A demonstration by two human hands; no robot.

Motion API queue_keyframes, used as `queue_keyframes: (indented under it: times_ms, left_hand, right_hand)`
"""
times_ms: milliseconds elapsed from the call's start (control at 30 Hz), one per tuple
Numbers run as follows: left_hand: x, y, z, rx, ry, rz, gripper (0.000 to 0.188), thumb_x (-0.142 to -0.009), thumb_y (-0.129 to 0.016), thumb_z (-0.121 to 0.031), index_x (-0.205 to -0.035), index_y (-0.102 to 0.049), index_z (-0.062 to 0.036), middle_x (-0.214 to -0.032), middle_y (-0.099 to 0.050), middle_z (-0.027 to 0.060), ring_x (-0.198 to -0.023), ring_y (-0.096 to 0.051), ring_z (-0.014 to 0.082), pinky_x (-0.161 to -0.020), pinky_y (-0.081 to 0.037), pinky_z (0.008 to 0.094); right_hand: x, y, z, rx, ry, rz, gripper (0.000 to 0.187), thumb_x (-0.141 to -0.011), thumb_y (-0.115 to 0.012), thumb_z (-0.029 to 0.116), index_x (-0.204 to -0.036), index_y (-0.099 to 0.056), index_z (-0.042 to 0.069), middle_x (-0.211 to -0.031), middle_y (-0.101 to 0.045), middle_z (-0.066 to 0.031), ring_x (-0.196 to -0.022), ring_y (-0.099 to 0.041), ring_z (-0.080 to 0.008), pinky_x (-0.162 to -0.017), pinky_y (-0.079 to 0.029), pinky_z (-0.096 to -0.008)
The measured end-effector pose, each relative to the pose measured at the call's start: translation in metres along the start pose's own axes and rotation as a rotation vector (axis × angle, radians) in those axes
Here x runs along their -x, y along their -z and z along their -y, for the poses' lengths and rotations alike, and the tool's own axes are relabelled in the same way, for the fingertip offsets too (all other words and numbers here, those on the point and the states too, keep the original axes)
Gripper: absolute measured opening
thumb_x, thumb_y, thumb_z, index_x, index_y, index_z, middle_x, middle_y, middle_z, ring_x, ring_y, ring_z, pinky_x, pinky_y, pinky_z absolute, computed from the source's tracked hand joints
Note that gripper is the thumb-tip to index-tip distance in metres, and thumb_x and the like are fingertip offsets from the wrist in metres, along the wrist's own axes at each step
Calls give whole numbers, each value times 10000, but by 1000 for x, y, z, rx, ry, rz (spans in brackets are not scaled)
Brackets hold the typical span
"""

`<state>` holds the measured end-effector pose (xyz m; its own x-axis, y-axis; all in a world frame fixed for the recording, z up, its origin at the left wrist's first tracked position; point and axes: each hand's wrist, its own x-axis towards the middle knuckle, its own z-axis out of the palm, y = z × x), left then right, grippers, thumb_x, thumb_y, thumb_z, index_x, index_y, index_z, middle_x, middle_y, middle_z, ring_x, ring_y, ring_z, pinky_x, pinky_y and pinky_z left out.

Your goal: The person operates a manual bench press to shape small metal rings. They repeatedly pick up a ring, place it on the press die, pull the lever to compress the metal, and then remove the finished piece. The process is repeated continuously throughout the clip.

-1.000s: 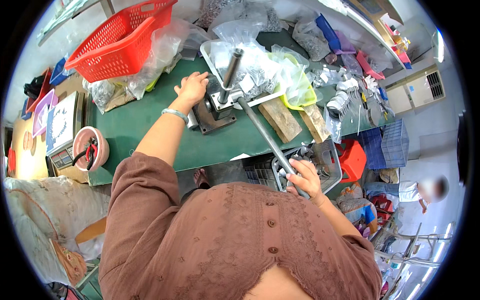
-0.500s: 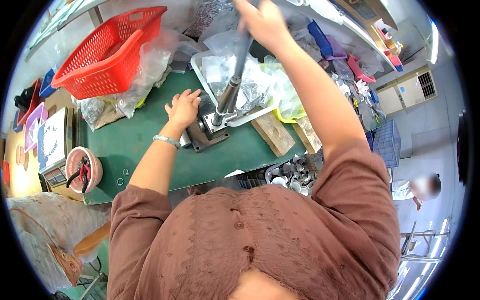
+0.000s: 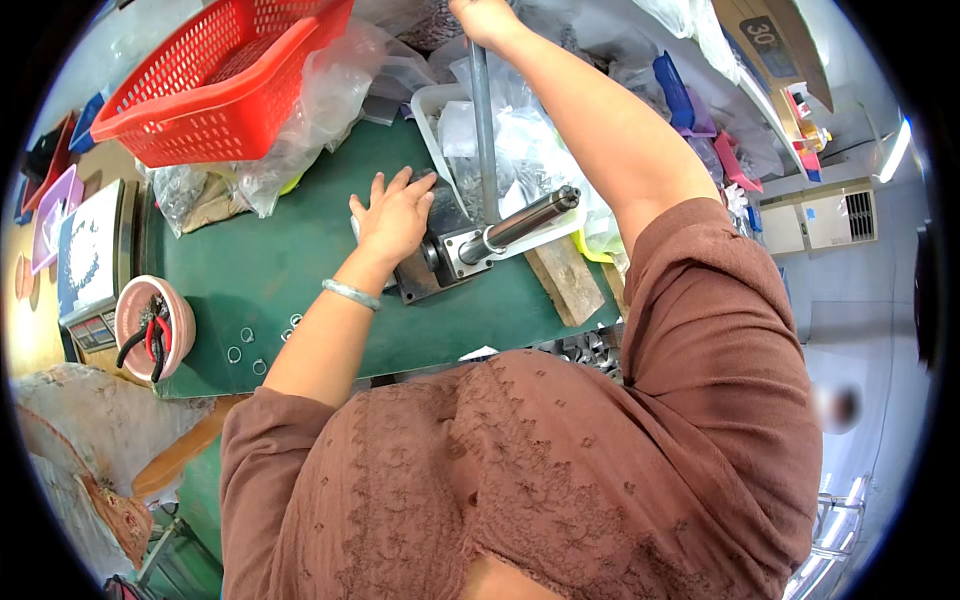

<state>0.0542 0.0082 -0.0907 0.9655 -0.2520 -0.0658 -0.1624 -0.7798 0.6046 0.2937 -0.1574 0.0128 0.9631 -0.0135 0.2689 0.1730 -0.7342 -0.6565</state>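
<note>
A hand press with a black base and a steel ram housing stands on the green tabletop. My left hand lies on the press's dark upper part, fingers spread; what is under the palm is hidden. At the top edge my right hand is closed round the upper end of the long grey lever, which slopes down to the press. Several small metal rings lie on the table left of my left forearm.
Pliers sit in a pink pot, beside a scale. A red basket stands far left. Behind the press is a white tray with plastic bags. A wooden block lies right of the press. Another person is far right.
The lever has swung more upright, and my right hand has shifted left with it. The ram housing now shows leaning right. More rings show beside my left forearm. The whole view has shifted.
</note>
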Motion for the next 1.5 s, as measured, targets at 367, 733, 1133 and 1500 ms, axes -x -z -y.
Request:
queue_keyframes:
  times_ms: [367,733,1133,1500]
  left_hand:
    - [-1,3,0,11,30,15,362,-953,-421,-337,-1301,-514,-303,-1459,-350,82,-1369,-232,373,-1039,-126,679]
    - [1,0,6,28,122,82,374,-952,-415,-378,-1322,-472,-380,-1505,-261,62,-1388,-184,372,-1025,-107,704]
    - [12,16,6,667,-360,-86,402,-833,-574,-143,-1235,-569,-128,-1340,-472,112,-1254,-427,299,-1048,-323,414]
    - [56,22,-56,272,-487,-398,400,-668,-767,-296,-961,-621,-65,-1112,-573,92,-1106,-503,262,-959,-322,394]
  right_hand:
    - [7,19,34,69,-177,162,420,-809,-554,349,-836,-649,-60,-791,-669,-188,-719,-631,-274,-668,-484,-374]
    - [262,180,100,-256,387,40,224,-933,-457,144,-757,-543,37,-680,-585,-50,-641,-536,-132,-626,-435,-275]
    - [528,157,11,38,429,1,330,-691,-773,177,-983,-643,96,-1189,-549,-185,-921,-566,-358,-744,-494,-388]
    - [536,147,6,-74,378,-60,273,-742,-731,140,-979,-636,45,-1160,-565,-196,-895,-570,-325,-744,-476,-368]
